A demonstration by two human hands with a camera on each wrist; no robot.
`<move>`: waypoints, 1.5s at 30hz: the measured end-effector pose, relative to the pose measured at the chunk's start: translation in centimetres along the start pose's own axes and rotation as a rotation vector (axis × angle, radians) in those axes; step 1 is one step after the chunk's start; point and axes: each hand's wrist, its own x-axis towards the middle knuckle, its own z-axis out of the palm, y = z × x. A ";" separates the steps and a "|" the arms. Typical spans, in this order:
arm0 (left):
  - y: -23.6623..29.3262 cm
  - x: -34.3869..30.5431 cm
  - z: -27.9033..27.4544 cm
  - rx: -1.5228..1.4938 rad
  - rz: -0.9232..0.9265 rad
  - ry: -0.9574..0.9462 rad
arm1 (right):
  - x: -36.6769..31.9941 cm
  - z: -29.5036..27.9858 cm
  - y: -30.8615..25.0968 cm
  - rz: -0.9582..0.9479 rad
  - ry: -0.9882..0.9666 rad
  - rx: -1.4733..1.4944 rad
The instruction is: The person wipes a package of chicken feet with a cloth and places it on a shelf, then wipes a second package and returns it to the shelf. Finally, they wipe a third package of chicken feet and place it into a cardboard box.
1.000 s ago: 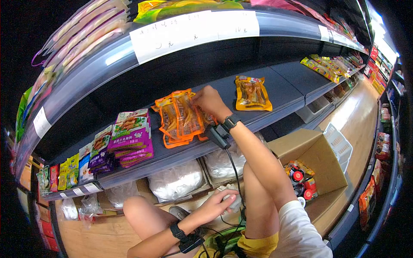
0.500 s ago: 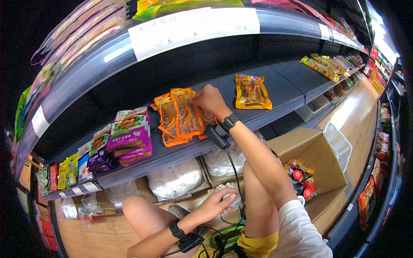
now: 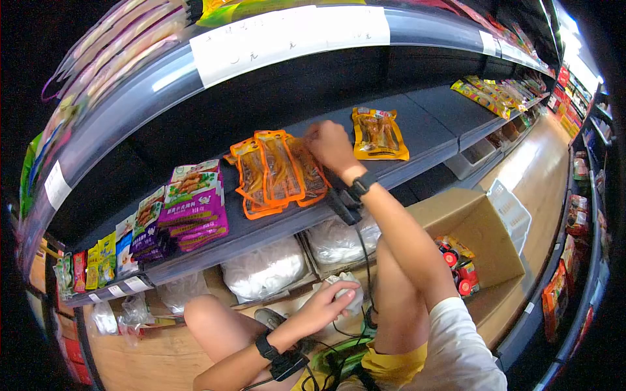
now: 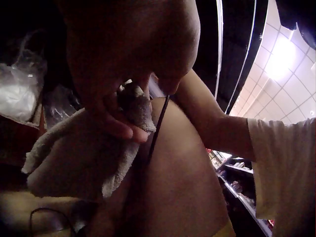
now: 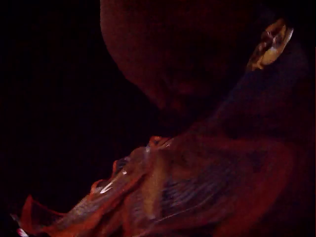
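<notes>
Orange-edged snack packets (image 3: 277, 171) with brown contents lie overlapping on the dark shelf. My right hand (image 3: 331, 146) is at the upper end of the rightmost orange-edged packet (image 3: 308, 174), fingers curled at its top edge; the fingertips are partly hidden. In the dark right wrist view, the hand is close over an orange-edged packet (image 5: 182, 187). A yellow snack packet (image 3: 378, 133) lies just to the right. My left hand (image 3: 319, 307), low between the knees, grips a crumpled light grey cloth (image 3: 349, 298); the cloth (image 4: 84, 153) hangs from its fingers in the left wrist view.
Purple snack packets (image 3: 192, 208) are stacked to the left on the shelf (image 3: 424, 124). An open cardboard box (image 3: 486, 241) with red-lidded goods stands right of my leg, beside a white basket (image 3: 512, 212). Plastic-wrapped bundles (image 3: 264, 267) sit below. A black cable (image 3: 365, 260) hangs from the right wrist.
My right hand has shifted to the right, and more of the rightmost orange-edged packet shows beside the others. The left hand still holds the cloth, raised slightly. The head view has shifted a little.
</notes>
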 end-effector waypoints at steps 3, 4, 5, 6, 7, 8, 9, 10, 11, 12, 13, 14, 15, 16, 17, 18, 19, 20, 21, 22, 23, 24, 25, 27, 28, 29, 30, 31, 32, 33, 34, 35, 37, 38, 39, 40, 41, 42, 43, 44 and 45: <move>0.1 -0.3 -0.1 0.018 0.038 0.033 | -0.2 -3.9 1.1 0.009 0.089 -0.302; 0.2 -0.4 -0.1 0.033 0.057 0.045 | -0.3 -5.2 2.2 -0.057 0.206 -0.466; 0.3 -0.5 0.0 0.020 0.058 0.040 | -0.3 -6.4 3.2 -0.125 0.324 -0.631; 0.3 -0.5 -0.1 0.007 0.061 0.031 | -0.5 -7.0 4.2 -0.025 0.339 -0.709; 0.2 -0.5 -0.1 -0.008 0.062 0.019 | -0.9 -7.6 5.2 0.077 0.356 -0.788; -0.4 -0.2 -0.1 -0.029 0.068 0.004 | -1.4 -8.5 6.3 0.183 0.371 -0.870; 0.0 -0.5 -0.1 -0.004 0.037 0.011 | -1.8 -9.5 6.2 0.252 0.274 -0.799; 0.6 -0.8 0.0 -0.042 0.023 0.025 | -2.0 -10.4 5.7 0.344 0.187 -0.733; 1.2 -0.8 0.1 -0.063 0.009 0.013 | -2.2 -11.7 5.9 0.457 0.127 -0.673; 1.1 -0.8 0.0 -0.039 0.042 0.036 | -2.1 -10.6 10.9 0.363 0.067 -0.664; 0.9 -0.7 0.1 -0.011 0.082 0.045 | -3.0 -10.3 10.7 0.301 0.057 -0.889; 1.2 -0.8 0.2 -0.045 0.048 0.064 | -4.0 -10.3 9.1 0.279 0.236 -0.820; 1.6 -1.0 0.5 -0.073 0.007 0.084 | -4.8 -10.0 8.5 0.264 0.296 -0.818; 2.4 -1.2 0.8 -0.055 0.011 0.097 | -4.6 -9.0 9.4 0.268 0.349 -0.898; 3.1 -1.2 1.0 -0.038 0.017 0.122 | -4.5 -11.0 6.3 0.426 0.185 -0.734; 3.4 -0.8 1.1 -0.021 0.000 0.137 | -4.7 -10.0 6.8 0.381 0.347 -0.774; 3.4 -0.6 1.1 -0.006 -0.016 0.166 | -4.8 -10.2 5.6 0.405 0.360 -0.687; 2.5 -0.4 1.4 -0.006 0.012 0.217 | -5.1 -10.1 4.9 0.413 0.388 -0.658; 2.3 -0.1 1.4 0.031 0.033 0.233 | -5.2 -9.7 4.4 0.418 0.411 -0.623; 2.2 0.1 1.6 0.063 0.053 0.256 | -5.3 -9.3 4.0 0.440 0.424 -0.591; 1.9 0.3 1.5 0.091 0.073 0.285 | -5.2 -8.9 3.8 0.456 0.433 -0.555; 0.9 0.7 0.8 0.117 0.065 0.304 | -5.0 -8.4 3.5 0.503 0.411 -0.601; 0.6 0.8 1.0 0.120 0.068 0.321 | -4.6 -8.0 3.5 0.543 0.385 -0.644; 0.0 1.2 0.8 0.126 0.075 0.369 | -3.8 -6.9 4.2 0.607 0.378 -0.647; -0.3 1.4 0.2 0.128 0.063 0.325 | -3.3 -6.3 4.5 0.626 0.411 -0.664; -0.6 1.3 0.0 0.133 0.051 0.335 | -3.0 -5.6 4.9 0.644 0.444 -0.680; 0.0 1.0 0.6 0.137 0.038 0.346 | -3.1 -6.0 4.5 0.660 0.404 -0.669; 0.5 0.7 1.2 0.138 0.026 0.356 | -3.4 -6.8 3.7 0.674 0.362 -0.661; 0.6 0.7 1.5 0.136 -0.003 0.371 | -3.6 -7.7 3.0 0.689 0.321 -0.656; 0.0 0.8 1.2 0.145 -0.002 0.389 | -3.4 -7.4 3.2 0.691 0.349 -0.672; -1.0 0.9 0.7 0.154 -0.003 0.403 | -3.4 -7.3 3.3 0.696 0.379 -0.690; -1.9 1.0 0.2 0.164 -0.003 0.415 | -3.3 -7.1 3.5 0.702 0.409 -0.709; -1.8 1.0 0.6 0.243 0.000 0.436 | -3.1 -7.2 3.9 0.704 0.420 -0.656; -2.0 1.0 0.5 0.281 0.001 0.418 | -3.0 -7.1 4.0 0.713 0.400 -0.616; -2.2 1.0 0.4 0.319 0.003 0.400 | -2.9 -7.3 4.0 0.720 0.381 -0.577; -2.7 1.0 -0.4 0.357 0.006 0.357 | -2.8 -7.5 3.9 0.726 0.362 -0.539; -3.1 1.1 -1.0 0.394 0.010 0.314 | -2.6 -7.6 3.9 0.731 0.344 -0.500; -3.5 1.3 -1.2 0.401 0.020 0.314 | -2.4 -7.6 4.0 0.733 0.327 -0.461; -3.8 1.5 -1.3 0.409 0.029 0.315 | -2.3 -7.5 4.3 0.734 0.310 -0.421; -4.2 1.7 -1.4 0.416 0.040 0.316 | -2.1 -7.5 4.6 0.729 0.350 -0.399; -3.2 1.8 -0.5 0.329 -0.015 0.333 | -1.4 -6.7 5.3 0.731 0.418 -0.385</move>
